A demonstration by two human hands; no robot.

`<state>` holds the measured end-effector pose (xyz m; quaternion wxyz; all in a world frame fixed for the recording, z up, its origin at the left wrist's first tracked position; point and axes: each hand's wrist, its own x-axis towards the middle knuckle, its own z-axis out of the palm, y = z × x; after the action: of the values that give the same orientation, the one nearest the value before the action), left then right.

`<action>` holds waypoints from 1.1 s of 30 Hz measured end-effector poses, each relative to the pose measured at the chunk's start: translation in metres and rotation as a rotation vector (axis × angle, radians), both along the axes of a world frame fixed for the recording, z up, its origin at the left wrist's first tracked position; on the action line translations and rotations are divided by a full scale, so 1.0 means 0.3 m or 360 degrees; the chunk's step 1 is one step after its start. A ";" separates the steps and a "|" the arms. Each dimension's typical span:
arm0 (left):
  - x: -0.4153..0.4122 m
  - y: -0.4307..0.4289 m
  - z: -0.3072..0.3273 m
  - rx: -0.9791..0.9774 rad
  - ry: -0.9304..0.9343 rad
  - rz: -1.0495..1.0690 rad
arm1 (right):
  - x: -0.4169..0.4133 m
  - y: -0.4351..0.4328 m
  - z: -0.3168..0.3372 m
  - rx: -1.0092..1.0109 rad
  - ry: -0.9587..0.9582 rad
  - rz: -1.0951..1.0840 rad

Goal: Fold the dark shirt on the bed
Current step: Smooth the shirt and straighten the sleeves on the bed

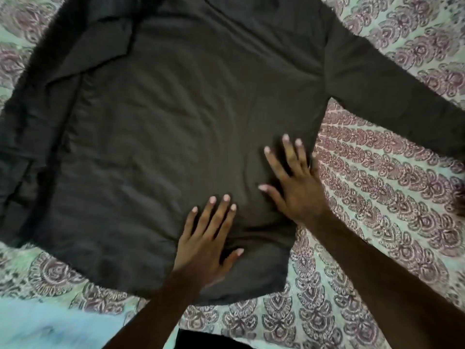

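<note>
Lying spread flat on the patterned bedspread [377,197], the dark shirt [163,122] carries both hands. The left hand [208,243] presses its near hem and the right hand [294,187] its right edge, both flat with fingers straight and splayed. One sleeve [390,96] stretches right, and the shirt's left side lies rumpled. Bedspread shows beyond the hem and right edge.

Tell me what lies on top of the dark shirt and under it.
On the dark shirt rest the left hand and right hand, fingers spread flat. Under it is the patterned bedsheet, seen only around the shirt; the covered part is hidden.
</note>
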<state>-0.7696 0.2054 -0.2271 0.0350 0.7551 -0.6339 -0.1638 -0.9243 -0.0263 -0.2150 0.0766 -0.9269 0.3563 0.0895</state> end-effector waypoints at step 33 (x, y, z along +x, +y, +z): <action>0.150 0.149 0.124 -0.0277 0.0010 0.0142 | -0.247 0.796 0.002 0.0111 0.0006 -0.0222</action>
<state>-0.7247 0.2502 -0.1900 0.1096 0.7761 -0.6114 -0.1087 -0.9983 0.2125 -0.2143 0.1142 -0.8965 0.4168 0.0982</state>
